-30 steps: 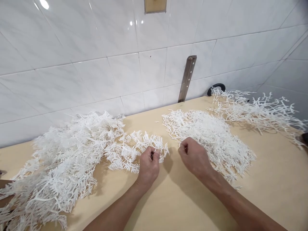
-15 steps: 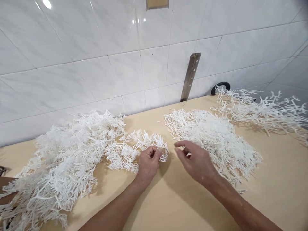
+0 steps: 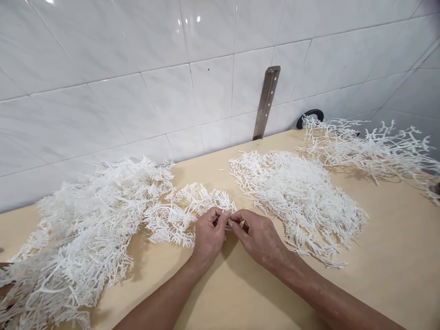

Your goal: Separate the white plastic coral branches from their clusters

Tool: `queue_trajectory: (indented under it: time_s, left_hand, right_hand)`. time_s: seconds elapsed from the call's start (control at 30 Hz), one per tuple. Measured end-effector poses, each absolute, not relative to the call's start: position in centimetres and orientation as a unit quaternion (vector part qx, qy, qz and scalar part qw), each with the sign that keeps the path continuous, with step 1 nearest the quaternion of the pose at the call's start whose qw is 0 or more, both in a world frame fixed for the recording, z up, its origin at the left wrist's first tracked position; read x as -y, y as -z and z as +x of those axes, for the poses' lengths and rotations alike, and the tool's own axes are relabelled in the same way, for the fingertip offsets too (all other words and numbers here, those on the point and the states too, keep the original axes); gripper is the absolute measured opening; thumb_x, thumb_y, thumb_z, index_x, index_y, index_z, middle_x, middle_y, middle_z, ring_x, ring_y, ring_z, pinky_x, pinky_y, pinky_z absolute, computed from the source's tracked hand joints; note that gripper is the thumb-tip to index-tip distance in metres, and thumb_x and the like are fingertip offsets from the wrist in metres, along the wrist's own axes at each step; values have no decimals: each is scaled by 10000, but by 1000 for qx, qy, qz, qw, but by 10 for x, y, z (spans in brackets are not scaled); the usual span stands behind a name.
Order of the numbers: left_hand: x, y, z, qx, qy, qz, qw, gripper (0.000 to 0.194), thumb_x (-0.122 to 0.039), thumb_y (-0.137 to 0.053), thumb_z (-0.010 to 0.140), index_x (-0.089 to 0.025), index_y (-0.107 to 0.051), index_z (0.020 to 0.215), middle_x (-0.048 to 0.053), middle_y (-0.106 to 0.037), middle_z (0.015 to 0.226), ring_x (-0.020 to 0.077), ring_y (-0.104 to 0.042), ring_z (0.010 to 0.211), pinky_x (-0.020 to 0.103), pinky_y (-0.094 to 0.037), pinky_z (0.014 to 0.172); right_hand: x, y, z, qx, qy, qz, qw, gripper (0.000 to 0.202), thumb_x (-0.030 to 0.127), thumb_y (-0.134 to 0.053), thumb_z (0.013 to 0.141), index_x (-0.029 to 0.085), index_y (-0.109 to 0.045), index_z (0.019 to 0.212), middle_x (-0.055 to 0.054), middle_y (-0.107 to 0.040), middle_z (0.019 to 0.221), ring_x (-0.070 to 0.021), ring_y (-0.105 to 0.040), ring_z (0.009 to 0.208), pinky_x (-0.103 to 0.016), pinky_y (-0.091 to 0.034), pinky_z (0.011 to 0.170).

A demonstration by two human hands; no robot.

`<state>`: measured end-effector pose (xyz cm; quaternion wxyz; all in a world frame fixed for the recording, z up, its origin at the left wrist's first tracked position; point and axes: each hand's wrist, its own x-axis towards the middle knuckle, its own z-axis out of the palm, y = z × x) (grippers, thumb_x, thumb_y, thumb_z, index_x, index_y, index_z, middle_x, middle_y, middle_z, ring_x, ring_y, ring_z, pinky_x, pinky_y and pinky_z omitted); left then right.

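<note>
A white, branched, plastic-looking strand [image 3: 223,199] runs out to the right from the big white heap. My left hand [image 3: 210,231] pinches its right end between thumb and fingers. My right hand [image 3: 256,233] meets it there, with thumb and forefinger closed at the strand's tip, right against the left fingertips. The piece between the fingers is mostly hidden. To the left lies the large tangled heap of white branched strands [image 3: 92,229]. A flatter pile of short white bits [image 3: 295,192] spreads just beyond my right hand.
Bare white branched stems [image 3: 374,151] lie at the back right, beside a black curved object [image 3: 310,118]. A metal strip with holes [image 3: 266,103] stands against the tiled wall [image 3: 144,105]. Something brown [image 3: 6,288] shows partly behind the heap at the left edge. The tabletop [image 3: 275,298] is pale wood-coloured.
My right hand has moved left, from apart with thumb and forefinger spread, to close at the strand's end beside my left hand. The view has shifted slightly.
</note>
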<state>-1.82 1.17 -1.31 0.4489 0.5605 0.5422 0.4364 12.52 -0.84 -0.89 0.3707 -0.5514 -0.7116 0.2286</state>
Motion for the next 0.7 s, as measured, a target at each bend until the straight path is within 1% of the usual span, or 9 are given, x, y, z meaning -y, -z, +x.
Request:
queue_trajectory:
  time_s: [0.1,0.23,0.33,0.4,0.47,0.6,0.7]
  left_hand:
    - [-11,12,-18,-551,-426,574,430,336,-464,-595,882,-198,-593,677,-41,-518,482,106,-468,448,226,-376,500]
    - [-10,11,-18,-556,-416,592,409,324,-442,-587,887,-194,-597,678,-17,-567,556,123,-498,519,236,-386,537]
    - [-11,14,-18,-551,-414,610,392,315,-424,-556,905,-191,-589,696,-3,-601,633,135,-528,595,243,-406,587]
    - [-12,17,-19,-548,-408,626,377,313,-413,-530,920,-191,-568,702,-6,-594,647,138,-529,619,249,-411,612]
    - [-12,20,-19,-549,-399,645,352,311,-395,-512,929,-196,-521,690,-15,-566,634,135,-504,609,253,-397,609]
    - [-9,22,-19,-545,-383,683,299,313,-364,-470,948,-209,-429,679,-25,-519,620,130,-454,587,257,-363,588]
    - [-7,21,-18,-537,-394,690,284,308,-351,-446,961,-214,-401,689,-28,-499,617,126,-440,579,257,-354,582]
  right_hand:
    - [8,9,125,711,-230,-559,359,195,232,-517,932,214,-631,775,-9,-692,716,-165,-625,622,-280,-451,586]
    - [8,10,125,714,-220,-561,356,172,207,-529,911,210,-602,756,4,-645,668,-150,-579,582,-266,-423,562]
    - [8,13,126,737,-191,-545,351,163,177,-501,913,205,-569,767,-5,-629,711,-137,-545,586,-256,-402,559]
    - [9,17,125,754,-172,-535,342,175,168,-476,921,202,-547,764,-14,-620,727,-134,-522,584,-257,-383,551]
    - [9,21,123,760,-165,-535,330,189,158,-462,918,204,-516,743,-11,-600,703,-132,-496,569,-259,-367,544]
    - [8,23,118,734,-210,-566,311,185,151,-455,887,213,-450,713,0,-572,673,-131,-487,563,-257,-362,539]
    - [6,19,116,696,-279,-583,312,154,197,-465,871,224,-432,724,8,-569,657,-141,-505,573,-256,-374,529]
